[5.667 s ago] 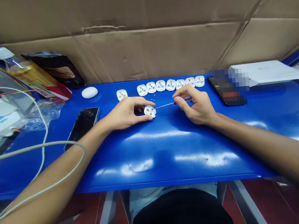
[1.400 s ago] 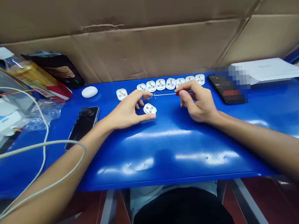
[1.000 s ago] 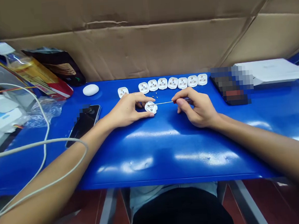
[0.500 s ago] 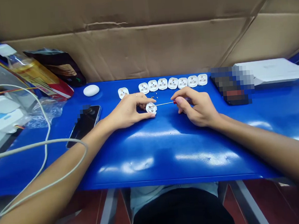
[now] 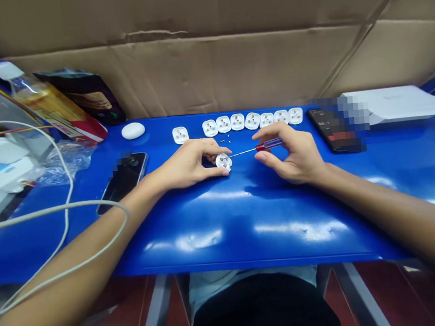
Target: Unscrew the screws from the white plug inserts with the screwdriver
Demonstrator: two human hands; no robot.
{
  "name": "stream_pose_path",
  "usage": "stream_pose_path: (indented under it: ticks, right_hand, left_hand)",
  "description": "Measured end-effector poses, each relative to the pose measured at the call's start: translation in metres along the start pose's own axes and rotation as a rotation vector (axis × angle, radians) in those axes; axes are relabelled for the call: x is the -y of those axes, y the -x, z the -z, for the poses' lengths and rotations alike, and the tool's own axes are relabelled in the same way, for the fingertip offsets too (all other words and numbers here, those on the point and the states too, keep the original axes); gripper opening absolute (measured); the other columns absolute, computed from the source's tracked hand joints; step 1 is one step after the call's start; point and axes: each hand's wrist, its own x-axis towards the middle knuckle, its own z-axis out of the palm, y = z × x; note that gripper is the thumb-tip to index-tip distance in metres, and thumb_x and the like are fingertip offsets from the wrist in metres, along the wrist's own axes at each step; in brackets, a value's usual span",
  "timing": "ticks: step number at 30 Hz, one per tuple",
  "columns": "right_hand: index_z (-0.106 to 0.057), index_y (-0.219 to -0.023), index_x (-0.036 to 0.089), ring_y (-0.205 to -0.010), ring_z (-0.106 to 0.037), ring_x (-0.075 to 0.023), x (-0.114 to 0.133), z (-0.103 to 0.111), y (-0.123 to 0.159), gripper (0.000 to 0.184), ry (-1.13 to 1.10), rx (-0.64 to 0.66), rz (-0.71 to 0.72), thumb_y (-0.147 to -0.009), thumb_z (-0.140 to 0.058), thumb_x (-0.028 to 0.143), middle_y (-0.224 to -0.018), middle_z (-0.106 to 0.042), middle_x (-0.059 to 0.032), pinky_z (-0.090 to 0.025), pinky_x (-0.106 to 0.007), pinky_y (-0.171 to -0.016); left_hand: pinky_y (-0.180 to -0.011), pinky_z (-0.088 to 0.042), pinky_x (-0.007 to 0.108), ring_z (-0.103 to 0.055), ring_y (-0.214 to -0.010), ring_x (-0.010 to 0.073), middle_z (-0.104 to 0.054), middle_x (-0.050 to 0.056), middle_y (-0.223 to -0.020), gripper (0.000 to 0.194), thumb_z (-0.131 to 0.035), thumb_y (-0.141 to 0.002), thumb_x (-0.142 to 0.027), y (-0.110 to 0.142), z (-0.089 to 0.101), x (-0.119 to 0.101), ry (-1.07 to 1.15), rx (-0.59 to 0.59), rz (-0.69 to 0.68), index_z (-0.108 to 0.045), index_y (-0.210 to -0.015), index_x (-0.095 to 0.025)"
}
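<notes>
A small white plug piece (image 5: 224, 161) lies on the blue table (image 5: 244, 216) just above the middle of the frame, pinched at its edges between the thumb and fingers of the left hand (image 5: 187, 163). The thin metal shaft of a screwdriver (image 5: 256, 149) slants down from the right, and its tip meets the top of the piece. The right hand (image 5: 295, 152) grips the tool's red, clear handle between thumb and curled fingertips, the other fingers folded in beneath.

Just beyond the piece, a few tiny screws (image 5: 225, 140) lie loose on the table. Behind them, toward the upper middle of the frame, a row of white plug pieces (image 5: 252, 120) lines the far edge — seven side by side, with one more (image 5: 180, 135) set apart to their left.

Farther left sit a white oval case (image 5: 133, 130) and a dark phone (image 5: 122, 176), face down. Another phone (image 5: 330, 130) lies to the right of the row, near a flat white box (image 5: 393, 104). A white cable (image 5: 61, 210) loops over the left forearm at the left of the frame. Brown cardboard (image 5: 209, 58) walls off the back of the table.
</notes>
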Motion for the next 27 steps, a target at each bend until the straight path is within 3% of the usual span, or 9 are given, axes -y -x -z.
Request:
stream_pose_path:
  ticks: [3,6,8,12,18,22,25,27]
  right_hand:
    - [-0.069,-0.107,0.028,-0.076,-0.075,-0.0211,0.003,-0.003,0.002,0.009,0.022,-0.04,-0.017,-0.1,-0.064,0.031,-0.095,-0.079,-0.0033,-0.063,-0.036,-0.07]
    - [-0.066,-0.113,0.027,-0.084,-0.076,-0.0233,0.005,-0.004,0.002,0.018,-0.04,-0.039,0.027,-0.095,-0.065,0.025,-0.101,-0.079,-0.0052,-0.064,-0.038,-0.075]
    - [-0.065,-0.115,0.025,-0.086,-0.076,-0.0236,0.005,-0.004,0.002,0.019,-0.065,-0.034,0.016,-0.096,-0.065,0.027,-0.101,-0.078,-0.0056,-0.064,-0.038,-0.076]
    - [-0.068,-0.105,0.026,-0.073,-0.073,-0.0193,0.002,-0.005,0.002,0.009,-0.052,-0.067,-0.077,-0.102,-0.064,0.033,-0.092,-0.078,-0.0026,-0.059,-0.035,-0.07]
    - [-0.066,-0.116,0.027,-0.088,-0.075,-0.0236,0.002,-0.003,0.003,0.019,-0.116,-0.059,-0.074,-0.098,-0.068,0.033,-0.107,-0.077,-0.0059,-0.061,-0.039,-0.078]
    - [-0.067,-0.108,0.026,-0.08,-0.074,-0.0212,0.0,-0.004,0.002,0.012,-0.151,-0.058,-0.154,-0.104,-0.062,0.036,-0.094,-0.077,-0.0037,-0.06,-0.038,-0.077]
    - [-0.067,-0.108,0.026,-0.082,-0.074,-0.0211,-0.004,-0.006,0.003,0.008,-0.121,-0.095,-0.099,-0.101,-0.065,0.03,-0.097,-0.077,-0.004,-0.061,-0.037,-0.078]
    - [-0.066,-0.114,0.026,-0.086,-0.074,-0.0222,-0.006,-0.006,0.003,0.018,-0.121,-0.094,-0.04,-0.096,-0.069,0.028,-0.103,-0.077,-0.0049,-0.062,-0.038,-0.079]
  left_hand:
    - [-0.082,-0.053,0.035,-0.07,-0.092,0.023,-0.076,0.007,-0.102,0.051,-0.081,-0.089,-0.051,0.0,0.0,0.0,-0.002,0.0,0.005,-0.079,-0.131,-0.022]
    - [-0.084,-0.053,0.035,-0.07,-0.093,0.0235,-0.077,0.007,-0.103,0.051,-0.081,-0.09,-0.052,0.0,0.0,0.002,-0.008,-0.008,-0.002,-0.079,-0.131,-0.023]
    - [-0.084,-0.053,0.035,-0.07,-0.093,0.0233,-0.076,0.006,-0.102,0.051,-0.081,-0.089,-0.052,0.0,0.0,0.002,-0.012,-0.015,-0.001,-0.079,-0.131,-0.024]
    - [-0.082,-0.052,0.034,-0.069,-0.09,0.0224,-0.074,0.005,-0.099,0.05,-0.082,-0.09,-0.049,-0.001,-0.002,0.001,-0.014,-0.015,-0.001,-0.078,-0.132,-0.022]
    - [-0.086,-0.053,0.035,-0.07,-0.095,0.0239,-0.076,0.006,-0.104,0.051,-0.081,-0.09,-0.05,-0.001,-0.004,-0.002,-0.01,-0.001,0.003,-0.077,-0.133,-0.022]
    - [-0.088,-0.053,0.036,-0.071,-0.097,0.0247,-0.077,0.007,-0.107,0.051,-0.082,-0.09,-0.049,0.0,-0.003,-0.003,-0.015,-0.004,0.001,-0.078,-0.133,-0.021]
    - [-0.087,-0.053,0.035,-0.071,-0.097,0.0246,-0.078,0.008,-0.108,0.05,-0.083,-0.09,-0.048,0.0,-0.002,-0.005,-0.006,0.0,0.001,-0.078,-0.132,-0.02]
    - [-0.085,-0.053,0.034,-0.071,-0.096,0.024,-0.078,0.007,-0.106,0.049,-0.083,-0.09,-0.047,0.0,-0.002,-0.005,-0.003,-0.001,0.002,-0.079,-0.131,-0.02]
